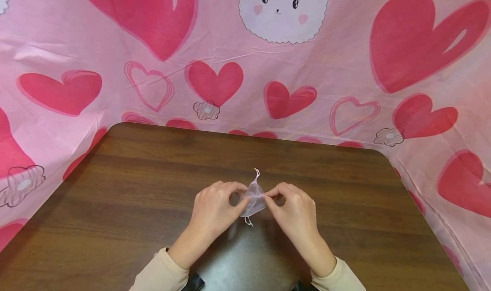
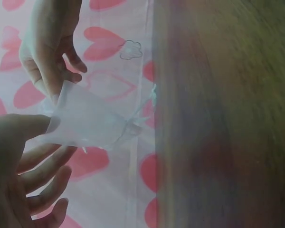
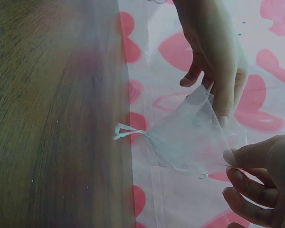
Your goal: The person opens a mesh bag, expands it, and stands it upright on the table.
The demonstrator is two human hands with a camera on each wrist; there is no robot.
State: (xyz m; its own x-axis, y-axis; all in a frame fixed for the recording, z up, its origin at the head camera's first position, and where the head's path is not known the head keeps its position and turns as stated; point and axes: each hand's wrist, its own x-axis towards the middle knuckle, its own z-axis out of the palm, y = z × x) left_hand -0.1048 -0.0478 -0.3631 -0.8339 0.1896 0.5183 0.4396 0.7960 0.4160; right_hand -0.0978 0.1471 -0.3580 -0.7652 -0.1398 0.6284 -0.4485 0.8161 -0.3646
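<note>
A small sheer white drawstring pouch [image 1: 255,202] is held between both hands over the table. My left hand [image 1: 214,208] pinches its left side between thumb and fingers. On the opposite side, thumb and fingertips of my right hand [image 1: 296,210] pinch the edge. A thin cord loop [image 1: 257,172] sticks up from the gathered far end, and a second short loop [image 1: 248,221] hangs at the near side. In the right wrist view the see-through mesh [image 3: 185,137] spreads wide between the hands. No contents show through it.
The brown wood-grain table [image 1: 134,188] spreads out beneath the hands. Pink cloth [image 1: 253,56] printed with red hearts hangs around its back and sides. Dark straps [image 1: 193,282] show below the wrists by the cream sleeves [image 1: 163,274].
</note>
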